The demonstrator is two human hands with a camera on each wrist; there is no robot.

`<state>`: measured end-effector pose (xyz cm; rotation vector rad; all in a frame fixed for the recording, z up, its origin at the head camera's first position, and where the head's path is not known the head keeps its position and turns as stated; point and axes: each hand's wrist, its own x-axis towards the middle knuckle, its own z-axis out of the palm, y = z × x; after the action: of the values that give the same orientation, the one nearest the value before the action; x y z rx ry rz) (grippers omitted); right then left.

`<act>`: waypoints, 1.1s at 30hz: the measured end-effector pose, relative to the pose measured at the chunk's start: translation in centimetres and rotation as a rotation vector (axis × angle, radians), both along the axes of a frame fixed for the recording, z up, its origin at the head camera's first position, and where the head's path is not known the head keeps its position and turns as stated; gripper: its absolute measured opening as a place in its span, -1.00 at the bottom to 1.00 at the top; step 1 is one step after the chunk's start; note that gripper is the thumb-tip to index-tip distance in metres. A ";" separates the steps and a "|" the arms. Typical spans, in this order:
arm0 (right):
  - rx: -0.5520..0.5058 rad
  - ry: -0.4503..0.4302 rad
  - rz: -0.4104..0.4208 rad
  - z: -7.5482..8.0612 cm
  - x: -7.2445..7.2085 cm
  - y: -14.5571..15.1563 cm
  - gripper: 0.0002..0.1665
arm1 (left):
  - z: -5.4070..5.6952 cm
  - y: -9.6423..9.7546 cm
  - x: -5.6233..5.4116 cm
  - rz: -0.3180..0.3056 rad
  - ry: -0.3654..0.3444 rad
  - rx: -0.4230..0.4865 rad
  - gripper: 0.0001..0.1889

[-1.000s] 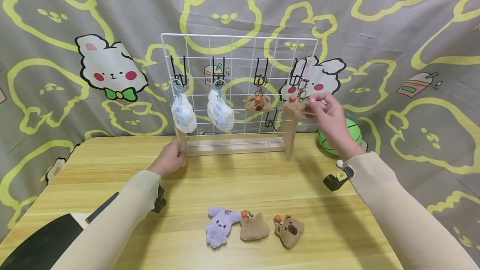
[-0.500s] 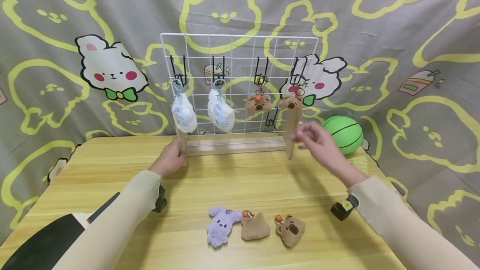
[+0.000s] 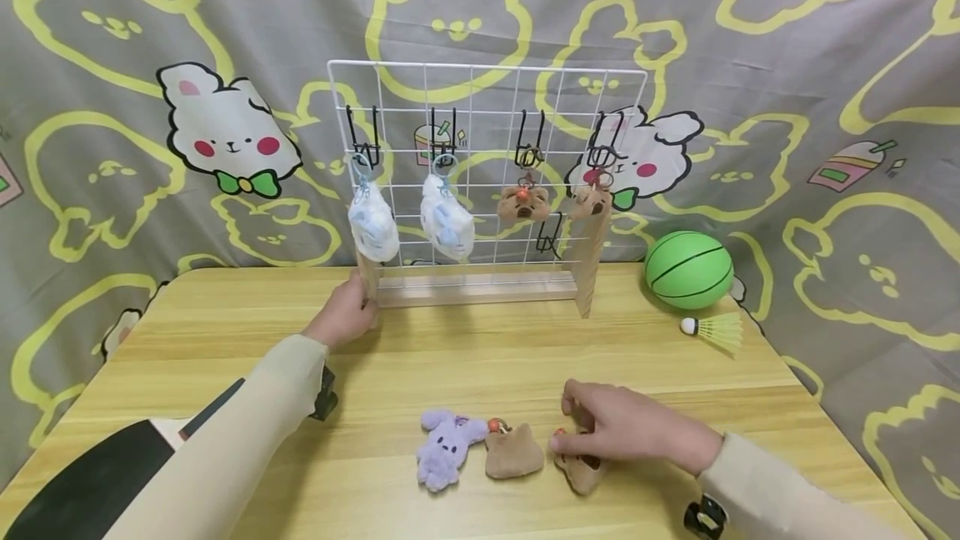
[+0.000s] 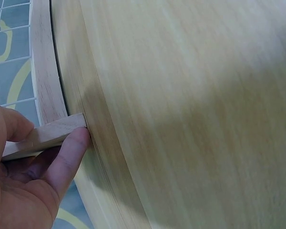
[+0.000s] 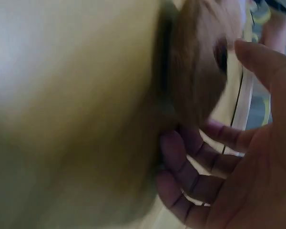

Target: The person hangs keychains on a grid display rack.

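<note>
At the rack's left end my left hand (image 3: 343, 312) grips the wooden side foot (image 4: 62, 131), thumb and fingers on either side of it in the left wrist view. My right hand (image 3: 630, 423) is over a brown bear plush keychain (image 3: 581, 480) on the table, partly covering it. In the right wrist view, loosely bent fingers reach the lower end of this plush (image 5: 195, 71), with the thumb apart from it. Left of it lie a face-down brown plush keychain (image 3: 513, 452) and a purple rabbit plush (image 3: 444, 450).
From black hooks on the white wire rack (image 3: 480, 67) hang two white-blue plush keychains (image 3: 373, 227) and two brown bear keychains (image 3: 523, 205). A green ball (image 3: 688, 269) and a yellow shuttlecock (image 3: 712, 328) are at right. A patterned curtain hangs behind the table.
My right hand has let go of the brown bear keychain at the rack's right hook and come down to the brown plush at the table's front. My left hand keeps its grip.
</note>
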<state>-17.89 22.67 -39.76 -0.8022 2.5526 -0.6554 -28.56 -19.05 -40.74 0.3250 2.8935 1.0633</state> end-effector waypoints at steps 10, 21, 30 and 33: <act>0.117 0.054 -0.003 -0.1 2.6 -0.7 -0.42 | 0.1 0.0 0.0 -0.005 0.012 -0.001 -0.49; 0.071 0.063 0.036 -0.2 2.7 -0.6 -0.71 | 0.1 -0.2 0.1 -0.026 0.049 0.021 -0.50; 0.087 0.101 0.028 0.1 2.5 -0.7 -0.69 | -0.1 0.0 0.1 -0.014 0.033 0.014 -0.52; 0.066 0.098 0.009 0.2 2.5 -0.6 -0.70 | -0.1 0.0 0.2 -0.016 0.032 0.018 -0.51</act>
<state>-15.42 22.04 -39.56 -0.8422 2.6416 -0.5382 -28.41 -19.09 -40.88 0.3683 2.9064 1.0918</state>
